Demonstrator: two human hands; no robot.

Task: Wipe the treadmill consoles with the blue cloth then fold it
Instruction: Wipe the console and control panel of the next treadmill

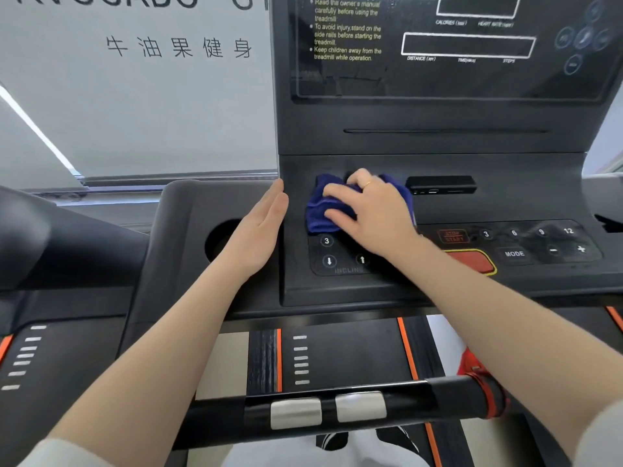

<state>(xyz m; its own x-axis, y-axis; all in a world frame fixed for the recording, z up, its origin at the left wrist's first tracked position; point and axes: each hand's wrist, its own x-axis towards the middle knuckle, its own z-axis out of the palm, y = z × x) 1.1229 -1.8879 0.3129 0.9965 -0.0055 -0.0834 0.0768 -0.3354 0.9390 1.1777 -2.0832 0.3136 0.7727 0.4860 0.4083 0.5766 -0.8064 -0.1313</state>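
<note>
The bunched blue cloth (320,210) lies on the dark treadmill console (438,143), just above the incline buttons on its left side. My right hand (371,210) presses down on the cloth with fingers spread over it and a ring on one finger. To the left, my left hand (259,230) rests flat and empty along the console's left edge, fingers straight and together, beside the cup holder. The cloth's right part is hidden under my right hand.
A round cup holder (219,241) sits left of the console. Speed buttons, a MODE key and a red stop button (472,261) lie to the right. A black handlebar with metal pulse plates (296,411) crosses in front. A neighbouring treadmill's console stands at the left.
</note>
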